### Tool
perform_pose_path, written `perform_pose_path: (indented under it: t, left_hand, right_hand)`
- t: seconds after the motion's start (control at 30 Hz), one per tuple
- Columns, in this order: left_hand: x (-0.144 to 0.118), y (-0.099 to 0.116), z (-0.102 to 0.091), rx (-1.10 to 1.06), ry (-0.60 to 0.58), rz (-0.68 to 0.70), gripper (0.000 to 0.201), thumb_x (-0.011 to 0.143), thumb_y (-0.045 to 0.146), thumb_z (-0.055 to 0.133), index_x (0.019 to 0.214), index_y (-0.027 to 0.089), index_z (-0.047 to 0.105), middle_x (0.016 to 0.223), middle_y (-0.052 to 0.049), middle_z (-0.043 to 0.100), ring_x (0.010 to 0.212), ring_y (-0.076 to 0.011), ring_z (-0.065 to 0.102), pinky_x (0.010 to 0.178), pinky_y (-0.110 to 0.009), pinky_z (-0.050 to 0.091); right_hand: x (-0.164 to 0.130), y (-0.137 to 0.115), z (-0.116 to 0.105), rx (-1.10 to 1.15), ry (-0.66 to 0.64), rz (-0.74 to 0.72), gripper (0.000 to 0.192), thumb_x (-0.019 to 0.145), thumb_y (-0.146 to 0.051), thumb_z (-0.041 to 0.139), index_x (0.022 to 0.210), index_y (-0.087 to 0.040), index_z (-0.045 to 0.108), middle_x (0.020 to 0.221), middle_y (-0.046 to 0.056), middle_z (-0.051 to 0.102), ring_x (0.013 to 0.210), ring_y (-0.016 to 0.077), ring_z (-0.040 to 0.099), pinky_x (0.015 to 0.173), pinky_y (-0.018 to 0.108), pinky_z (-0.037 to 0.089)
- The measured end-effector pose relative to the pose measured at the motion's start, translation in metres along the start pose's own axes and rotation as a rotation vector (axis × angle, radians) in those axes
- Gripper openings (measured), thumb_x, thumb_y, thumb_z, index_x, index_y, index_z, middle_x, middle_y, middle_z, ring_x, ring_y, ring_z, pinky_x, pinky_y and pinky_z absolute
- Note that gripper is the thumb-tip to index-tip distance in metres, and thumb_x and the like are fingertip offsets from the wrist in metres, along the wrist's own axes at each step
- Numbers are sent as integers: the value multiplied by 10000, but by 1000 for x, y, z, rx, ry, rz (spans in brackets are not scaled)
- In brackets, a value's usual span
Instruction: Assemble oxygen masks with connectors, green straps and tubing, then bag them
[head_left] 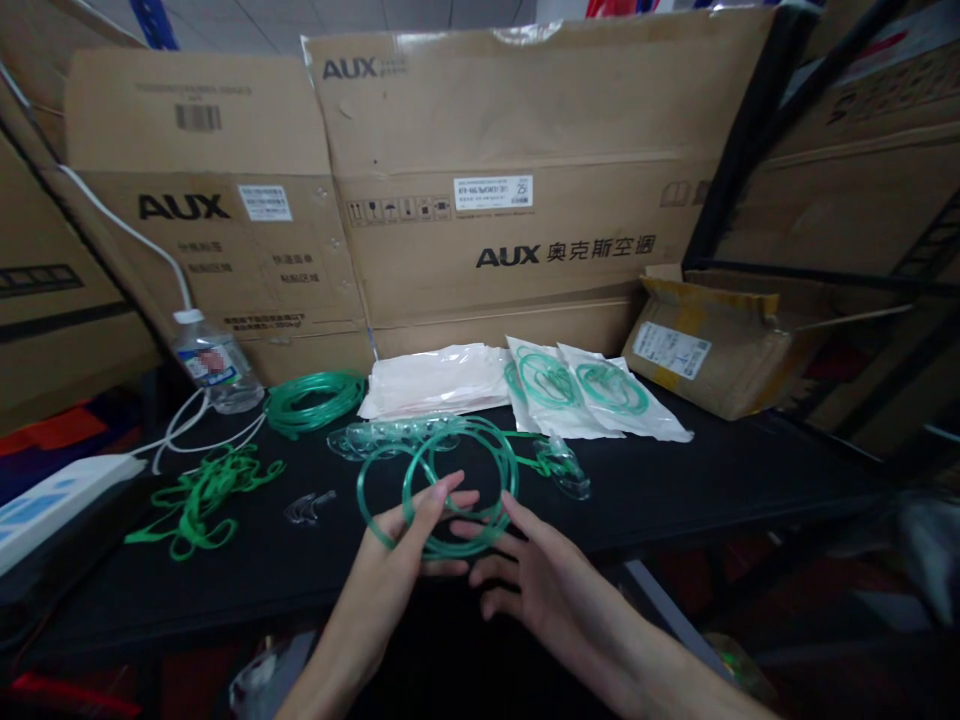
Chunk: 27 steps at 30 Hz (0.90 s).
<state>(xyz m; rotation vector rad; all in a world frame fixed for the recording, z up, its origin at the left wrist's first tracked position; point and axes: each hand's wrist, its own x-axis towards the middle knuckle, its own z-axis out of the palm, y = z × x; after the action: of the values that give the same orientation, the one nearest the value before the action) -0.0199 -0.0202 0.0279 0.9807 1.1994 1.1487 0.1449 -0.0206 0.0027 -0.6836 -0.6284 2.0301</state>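
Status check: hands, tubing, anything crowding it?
Left hand and right hand both on the green tubing coil, held above the black table. Mask trails from it. Sealed packs behind, apart.
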Motion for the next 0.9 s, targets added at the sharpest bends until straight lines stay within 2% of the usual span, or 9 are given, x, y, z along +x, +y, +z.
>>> perform_pose_path:
  t: [0.1, 0.27, 0.4, 0.5, 0.57, 0.67, 0.7, 0.83, 0.9]
  left_hand:
    - [-4, -1, -9, 81, 64, 12, 545, 727, 574, 778, 1090, 169, 769, 1049, -142, 769, 1020, -317, 707, 585, -296, 614]
    - [-3, -3, -24, 219, 127, 68, 516, 665, 549, 815, 985, 151, 737, 893, -124, 775, 789, -272, 740, 451, -246, 549]
    - [8, -10, -42, 318, 190, 96, 706, 623, 548, 841, 1150, 147, 597, 790, -75, 751, 583, -223, 702, 410, -264, 534]
    - [15, -14, -56, 436, 242, 133, 854, 650, 571, 817, 1322, 160, 489, 811, -51, 747, 464, -194, 649, 397, -283, 518]
    - [15, -13, -62, 574, 267, 148, 837, 680, 605, 773, 1355, 177, 523, 773, -24, 737, 403, -178, 603, 399, -279, 481]
    - [11, -7, -66, 870, 330, 206, 668, 736, 633, 687, 1237, 191, 687, 641, 0, 687, 432, -191, 585, 475, -287, 446]
    - [10, -5, -67, 965, 343, 234, 622, 756, 630, 656, 1196, 195, 720, 673, -14, 698, 479, -201, 603, 518, -295, 449]
    - [9, -2, -66, 1171, 345, 282, 596, 820, 613, 541, 1194, 188, 727, 1065, -78, 732, 640, -216, 656, 627, -316, 466]
    - [11, -2, -65, 1224, 333, 277, 610, 864, 618, 479, 1222, 182, 711, 1107, -84, 720, 665, -219, 665, 650, -318, 471]
  right_hand:
    - [-2, 5, -5, -3, 21, -80, 267, 935, -380, 677, 1046, -148, 603, 1097, 112, 731, 700, 158, 700, 550, 258, 559]
    - [-6, 15, -7, -4, 32, -55, 281, 958, -392, 633, 1058, -137, 575, 990, 124, 755, 653, 175, 713, 578, 307, 590]
    - [-12, 14, -5, -116, 27, -22, 391, 946, -450, 635, 1142, -119, 561, 955, 138, 762, 758, 236, 758, 672, 361, 610]
    - [-14, 7, -5, -207, 23, 9, 403, 913, -493, 661, 1060, -129, 569, 959, 153, 769, 753, 248, 769, 698, 382, 614]
    - [-14, 2, -5, -259, 24, 13, 411, 894, -523, 670, 994, -133, 590, 970, 159, 771, 733, 239, 771, 714, 381, 615]
    - [-13, -4, -7, -379, 41, -31, 472, 876, -576, 663, 914, -105, 663, 909, 145, 763, 726, 228, 769, 719, 362, 615]
    - [-12, -5, -8, -430, 42, -45, 502, 867, -594, 663, 883, -92, 686, 867, 135, 756, 717, 223, 766, 711, 350, 614]
    - [-6, -6, -15, -586, 31, -60, 559, 816, -637, 688, 786, -79, 709, 743, 90, 723, 621, 173, 737, 629, 288, 607]
    - [-4, -6, -19, -637, 45, -55, 573, 802, -666, 676, 757, -95, 682, 674, 60, 699, 544, 152, 709, 549, 256, 588]
